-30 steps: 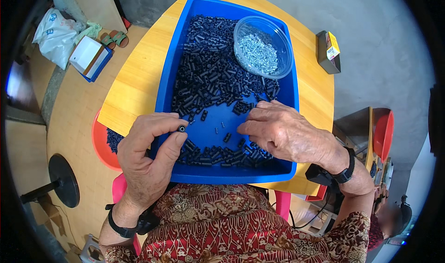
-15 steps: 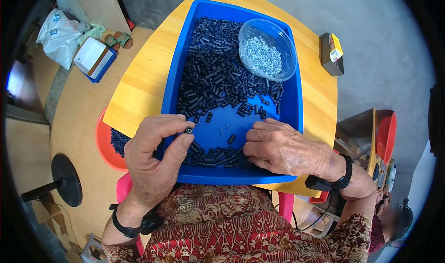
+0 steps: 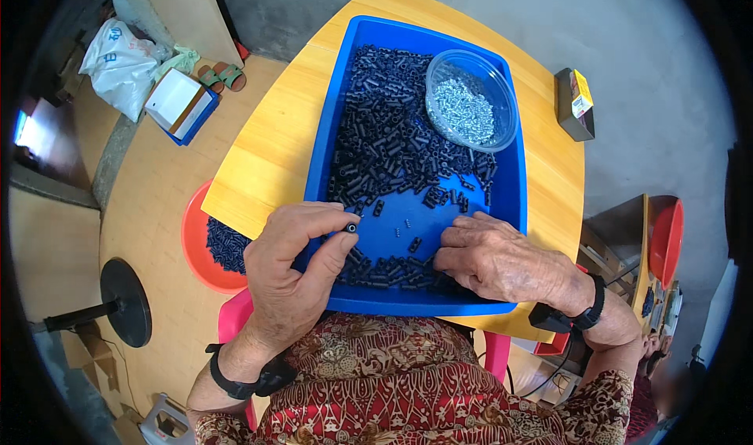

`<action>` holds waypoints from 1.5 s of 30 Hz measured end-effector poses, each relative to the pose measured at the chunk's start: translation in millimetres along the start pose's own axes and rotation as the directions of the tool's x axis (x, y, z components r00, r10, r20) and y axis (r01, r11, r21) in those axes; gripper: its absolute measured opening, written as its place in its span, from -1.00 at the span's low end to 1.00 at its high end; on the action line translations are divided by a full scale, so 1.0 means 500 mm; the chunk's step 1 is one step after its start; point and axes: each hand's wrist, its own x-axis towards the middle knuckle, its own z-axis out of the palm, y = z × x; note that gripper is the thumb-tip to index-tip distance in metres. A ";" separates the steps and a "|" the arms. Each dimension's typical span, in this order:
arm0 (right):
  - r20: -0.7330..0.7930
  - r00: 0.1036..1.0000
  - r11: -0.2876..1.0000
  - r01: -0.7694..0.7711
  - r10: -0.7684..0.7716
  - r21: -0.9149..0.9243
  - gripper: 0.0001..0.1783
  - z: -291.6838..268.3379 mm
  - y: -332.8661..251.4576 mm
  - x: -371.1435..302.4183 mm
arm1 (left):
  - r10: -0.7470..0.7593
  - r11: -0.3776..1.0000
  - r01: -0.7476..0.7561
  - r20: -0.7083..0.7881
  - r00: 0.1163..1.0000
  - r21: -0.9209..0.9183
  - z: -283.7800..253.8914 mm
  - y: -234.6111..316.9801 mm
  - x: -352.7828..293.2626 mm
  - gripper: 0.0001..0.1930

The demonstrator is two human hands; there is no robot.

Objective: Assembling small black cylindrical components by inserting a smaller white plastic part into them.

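Between the thumb and forefinger of my left hand (image 3: 302,265) is a small black plastic tube (image 3: 350,228), its round open end showing. This hand is raised over the left front part of a blue tray (image 3: 317,167). My right hand (image 3: 498,261) is low at the tray's right front, fingers curled together; whatever they hold is hidden. Many more black tubes (image 3: 384,143) fill the tray's far part, and a smaller group (image 3: 384,272) lies along its near edge. Between the hands are a few tiny metal pieces (image 3: 398,232) and a single black tube (image 3: 414,245).
A clear round tub (image 3: 511,123) of small silvery metal pieces sits in the tray's far right corner. The tray rests on a yellow wooden table (image 3: 263,163). Left of it is a red basin (image 3: 196,245) with dark parts. A dark box (image 3: 575,116) stands beyond the table's right edge.
The whole scene has shifted a little right and down in the picture. Both hands keep much the same places at the tray, and the left still pinches the black tube.
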 end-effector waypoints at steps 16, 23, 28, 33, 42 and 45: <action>-0.383 0.923 0.988 -0.085 0.029 -0.130 -0.92 -0.066 0.102 0.006 | -0.009 1.000 0.009 -0.004 1.000 0.020 -0.003 0.000 -0.001 -0.84; -0.288 0.957 0.980 -0.093 0.039 -0.175 -0.85 -0.048 0.081 0.012 | -0.037 0.999 0.037 -0.004 0.999 0.023 -0.004 0.003 -0.002 -0.86; -0.293 0.955 0.977 -0.097 0.038 -0.191 -0.75 -0.033 0.085 0.010 | -0.019 1.000 0.019 0.011 1.000 0.020 -0.005 -0.001 -0.002 -0.85; -0.288 0.956 0.984 -0.101 0.055 -0.146 -0.72 -0.039 0.088 0.003 | -0.022 0.999 0.022 0.011 1.000 0.035 -0.006 0.001 -0.002 -0.85; -0.350 0.928 0.982 -0.168 0.126 -0.092 -0.88 -0.041 0.073 0.019 | -0.012 0.999 0.011 0.015 1.000 0.039 -0.005 0.000 -0.002 -0.85; -0.263 0.954 0.973 -0.185 0.144 -0.137 -0.87 -0.048 0.070 0.042 | -0.018 0.999 0.017 0.010 1.000 0.046 -0.006 -0.001 -0.003 -0.85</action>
